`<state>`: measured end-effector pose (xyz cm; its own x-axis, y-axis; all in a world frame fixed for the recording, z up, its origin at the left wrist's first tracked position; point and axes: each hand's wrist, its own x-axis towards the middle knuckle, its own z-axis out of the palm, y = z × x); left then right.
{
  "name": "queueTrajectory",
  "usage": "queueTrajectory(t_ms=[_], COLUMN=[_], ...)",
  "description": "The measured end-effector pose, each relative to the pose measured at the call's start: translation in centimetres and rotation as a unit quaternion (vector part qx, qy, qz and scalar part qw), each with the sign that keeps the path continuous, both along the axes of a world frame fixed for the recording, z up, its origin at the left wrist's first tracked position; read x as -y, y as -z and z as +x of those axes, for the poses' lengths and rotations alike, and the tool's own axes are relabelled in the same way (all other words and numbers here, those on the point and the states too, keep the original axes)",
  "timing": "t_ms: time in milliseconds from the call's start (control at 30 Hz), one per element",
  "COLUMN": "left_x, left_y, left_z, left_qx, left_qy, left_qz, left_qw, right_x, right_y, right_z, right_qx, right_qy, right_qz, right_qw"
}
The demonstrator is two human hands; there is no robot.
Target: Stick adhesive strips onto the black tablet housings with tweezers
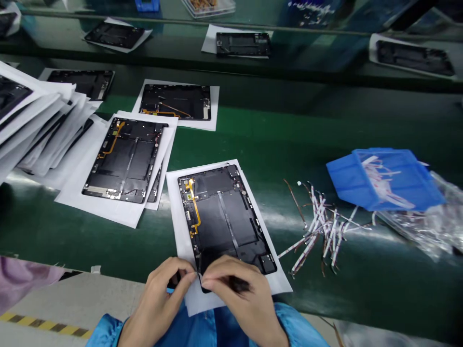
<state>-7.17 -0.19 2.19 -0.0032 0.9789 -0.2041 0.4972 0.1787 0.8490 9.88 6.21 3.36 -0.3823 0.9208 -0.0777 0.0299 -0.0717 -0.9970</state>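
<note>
A black tablet back housing [213,217] lies tilted on white paper [177,212] in front of me. An orange flex cable [196,207] runs down its left side, and a grey strip [227,219] crosses its middle. At the near left corner of the housing, my left hand [162,294] is closed, thumb and forefinger pinched together. My right hand [246,294] pinches close beside it, over the near edge, its fingers hiding part of the housing. Something small and thin may be between the fingertips; I cannot make it out.
Thin white-and-brown strips [321,226] lie in a loose heap to the right. Beyond them are a blue bin [408,178] with white strips and a clear plastic bag [427,221]. More housings [126,159] on paper and a paper-interleaved stack [47,130] stand left. A shelf [173,43] bears others.
</note>
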Motion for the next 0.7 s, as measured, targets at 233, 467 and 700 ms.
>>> queueTrajectory(t_ms=[233, 467, 700], left_x=[-2.1, -1.9, -1.5], left_y=[-0.8, -1.0, -1.0], left_z=[1.1, 1.0, 0.4], left_qx=[0.064, 0.064, 0.062], left_qy=[-0.068, -0.034, -0.008], left_qz=[0.051, 0.079, 0.090], left_qw=[0.994, 0.994, 0.994], right_x=[-1.1, -0.4, 0.4], right_y=[-0.1, 0.4, 0.9], right_z=[0.5, 0.7, 0.7], right_qx=[0.069, 0.065, 0.104], right_qy=[-0.007, -0.025, -0.037], right_qz=[-0.043, 0.100, 0.183], right_qw=[0.997, 0.993, 0.977])
